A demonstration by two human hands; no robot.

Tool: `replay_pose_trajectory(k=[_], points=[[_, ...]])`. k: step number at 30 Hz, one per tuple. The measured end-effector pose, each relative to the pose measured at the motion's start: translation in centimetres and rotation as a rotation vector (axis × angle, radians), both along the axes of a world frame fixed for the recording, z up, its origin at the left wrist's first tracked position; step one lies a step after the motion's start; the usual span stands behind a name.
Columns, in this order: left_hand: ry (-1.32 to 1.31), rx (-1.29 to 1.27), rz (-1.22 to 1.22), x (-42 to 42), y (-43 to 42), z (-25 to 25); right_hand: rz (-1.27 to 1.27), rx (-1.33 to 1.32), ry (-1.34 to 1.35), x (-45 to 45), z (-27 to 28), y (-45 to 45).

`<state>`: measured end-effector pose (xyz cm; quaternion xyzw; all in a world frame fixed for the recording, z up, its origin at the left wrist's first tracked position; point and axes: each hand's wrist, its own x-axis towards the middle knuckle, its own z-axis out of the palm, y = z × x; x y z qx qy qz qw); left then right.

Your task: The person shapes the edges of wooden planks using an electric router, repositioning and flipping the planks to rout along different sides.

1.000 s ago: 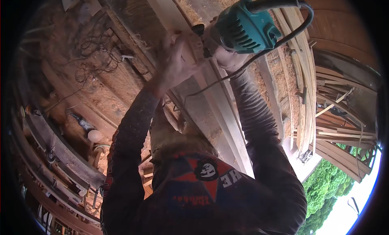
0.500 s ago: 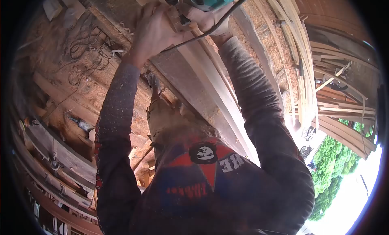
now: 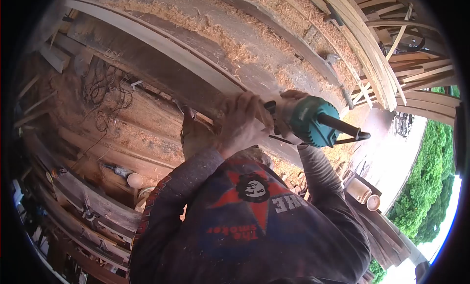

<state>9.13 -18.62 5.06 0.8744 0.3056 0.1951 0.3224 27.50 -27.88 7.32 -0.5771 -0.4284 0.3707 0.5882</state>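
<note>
My right hand [image 3: 290, 118] grips a teal corded power tool [image 3: 313, 121], its round vented housing facing up and a black sleeve pointing right. Its exact kind and its underside are hidden. Beside it, my left hand [image 3: 241, 120] is bent around a light, wood-coloured edge at the tool's left side. What that hand holds is partly covered and blurred. Under both hands runs a long pale wooden board [image 3: 166, 48], stretching to the upper left.
A dark plank bench [image 3: 147, 63] bears the board, with wood shavings [image 3: 235, 51] strewn along it. Bent wooden strips [image 3: 364, 44] are stacked at the upper right. Tangled cords [image 3: 105, 98] lie on the dusty floor at left. A pale round container [image 3: 360, 190] stands at lower right.
Both hands and the power tool have come down and toward my body, along the board. My elbows are more bent, and more of the board shows beyond my hands.
</note>
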Motion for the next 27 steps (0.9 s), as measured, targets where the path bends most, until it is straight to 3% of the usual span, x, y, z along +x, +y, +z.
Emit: replay_pose_trajectory(k=[1,7,10,11,14,17,19,23,27], points=[[0.000,-0.051,-0.053,1.0,-1.9,0.1,-0.067,0.027,-0.112,0.2,0.4,-2.5],[-0.043,-0.060,-0.362,6.4,-10.1,-0.4,-0.329,-0.002,0.016,3.1,-2.0,-18.0],[-0.037,0.052,-0.474,8.8,-12.9,-0.8,-0.582,0.037,0.244,2.5,-0.8,-21.5],[-0.084,0.062,-0.518,9.6,-13.5,-0.9,-0.611,-0.082,0.008,2.5,0.7,-22.0],[-0.128,0.102,-0.586,10.7,-14.3,-0.6,-0.738,-0.179,-0.113,2.3,1.1,-22.6],[-0.137,0.096,-0.578,10.7,-14.1,-0.8,-0.764,-0.170,-0.092,2.3,1.1,-21.8],[-0.140,0.090,-0.507,10.2,-13.3,-0.7,-0.616,-0.116,-0.318,2.6,0.9,-20.5],[-0.087,0.039,-0.445,7.9,-10.5,-0.6,-0.551,0.059,-0.059,1.9,-1.8,-17.3],[-0.042,-0.005,-0.346,5.0,-6.8,-0.9,-0.455,0.055,-0.206,0.1,-1.3,-11.8]])
